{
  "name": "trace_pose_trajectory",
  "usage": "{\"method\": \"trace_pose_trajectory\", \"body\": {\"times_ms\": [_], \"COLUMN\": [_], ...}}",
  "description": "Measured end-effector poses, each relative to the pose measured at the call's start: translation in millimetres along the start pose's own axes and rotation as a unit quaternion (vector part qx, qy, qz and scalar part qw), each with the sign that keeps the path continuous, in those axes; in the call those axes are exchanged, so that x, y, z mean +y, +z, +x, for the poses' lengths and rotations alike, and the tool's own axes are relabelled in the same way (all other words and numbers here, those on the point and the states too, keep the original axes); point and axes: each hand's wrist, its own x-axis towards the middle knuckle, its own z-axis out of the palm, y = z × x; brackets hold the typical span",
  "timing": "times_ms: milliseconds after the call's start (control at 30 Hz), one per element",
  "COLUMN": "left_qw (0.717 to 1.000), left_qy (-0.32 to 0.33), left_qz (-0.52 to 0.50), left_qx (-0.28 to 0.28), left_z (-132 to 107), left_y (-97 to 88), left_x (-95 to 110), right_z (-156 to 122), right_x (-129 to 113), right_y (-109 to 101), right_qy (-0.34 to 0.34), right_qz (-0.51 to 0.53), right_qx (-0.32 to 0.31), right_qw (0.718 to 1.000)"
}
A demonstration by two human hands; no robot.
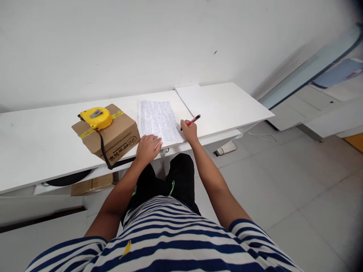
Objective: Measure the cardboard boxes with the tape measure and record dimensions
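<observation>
A sheet of paper [157, 119] covered in dense handwriting lies on the white table [51, 132]. My right hand [189, 130] grips a red pen with a black end [194, 120], its tip down by the sheet's lower right edge. At the sheet's lower left corner rests my left hand [149, 148], palm down with the fingers stretched over the paper. Just left of that hand is a cardboard box [119, 138] with yellow tape. On top of the box sits a yellow tape measure [98, 118], its black strap hanging down the box's front.
A white panel [210, 98] lies on the table's right part, against the wall. Under the tabletop, a shelf holds a black round object [69, 178] and another cardboard box [93, 184]. A cable [261, 136] trails on the tiled floor at the right.
</observation>
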Motion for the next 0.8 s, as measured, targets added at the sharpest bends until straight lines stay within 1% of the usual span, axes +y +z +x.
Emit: {"method": "trace_pose_trajectory", "body": {"times_ms": [67,133,167,233,300,367,400,467,533,567,600,633,667,700,733,800], "left_qw": [1.000,0.998,0.997,0.989,0.981,0.976,0.974,0.967,0.952,0.941,0.932,0.927,0.930,0.939,0.952,0.973], "left_qy": [-0.002,0.005,0.010,0.021,0.032,0.050,0.056,0.038,-0.029,-0.074,-0.118,-0.151,-0.173,-0.186,-0.194,-0.193], "left_qz": [-0.016,-0.055,-0.082,-0.137,-0.158,-0.134,-0.110,-0.062,-0.024,-0.014,-0.016,-0.024,-0.036,-0.043,-0.043,-0.021], "left_qx": [-0.006,-0.007,0.002,0.043,0.104,0.162,0.189,0.243,0.303,0.329,0.343,0.341,0.322,0.285,0.234,0.125], "left_z": [-1.3,-6.6,-11.7,-27.4,-49.4,-73.6,-84.7,-101.0,-106.2,-104.4,-100.1,-93.8,-86.4,-78.3,-70.4,-57.3], "left_y": [-0.9,-3.8,-6.7,-17.1,-35.9,-64.7,-82.5,-122.5,-162.4,-180.0,-194.9,-206.8,-215.3,-220.8,-223.5,-222.8], "left_x": [2.3,6.7,9.9,17.8,25.9,30.7,30.6,23.7,5.7,-7.6,-23.3,-40.7,-58.8,-76.5,-92.5,-115.4], "right_z": [-1.8,-2.6,-2.3,-0.7,1.5,3.7,4.6,5.5,4.6,2.9,0.0,-4.2,-9.9,-16.8,-24.6,-41.2], "right_x": [1.9,5.0,7.1,12.1,17.9,24.0,26.9,31.4,30.8,27.2,20.6,10.6,-2.7,-19.1,-37.9,-79.4], "right_y": [-1.7,-2.9,-2.6,0.2,5.7,11.3,13.3,14.8,14.0,13.7,14.2,15.9,19.5,25.4,33.9,57.8], "right_qy": [-0.021,-0.071,-0.102,-0.149,-0.143,-0.117,-0.110,-0.114,-0.138,-0.160,-0.189,-0.220,-0.252,-0.278,-0.297,-0.327], "right_qz": [-0.013,-0.050,-0.074,-0.129,-0.197,-0.263,-0.284,-0.302,-0.300,-0.294,-0.283,-0.266,-0.246,-0.223,-0.201,-0.157], "right_qx": [0.009,0.011,0.008,0.003,-0.010,-0.032,-0.043,-0.059,-0.050,-0.038,-0.021,-0.002,0.013,0.022,0.024,-0.007], "right_qw": [1.000,0.996,0.992,0.980,0.970,0.957,0.951,0.945,0.943,0.941,0.940,0.938,0.936,0.934,0.933,0.932]}}
